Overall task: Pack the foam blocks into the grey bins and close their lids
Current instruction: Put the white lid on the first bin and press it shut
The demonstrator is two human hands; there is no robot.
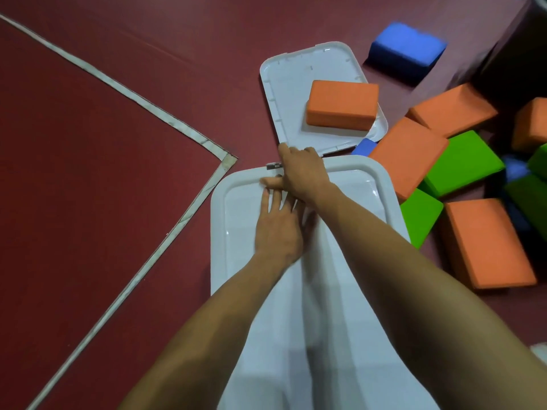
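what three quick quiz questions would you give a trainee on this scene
1. True or false: an orange block lies on the loose lid.
2. The left hand rests flat on: A the bin lid; B a green block; C the floor.
3. Fill in: the right hand is at the bin lid's ___ edge, beside the metal latch.
Key: 1 true; 2 A; 3 far.
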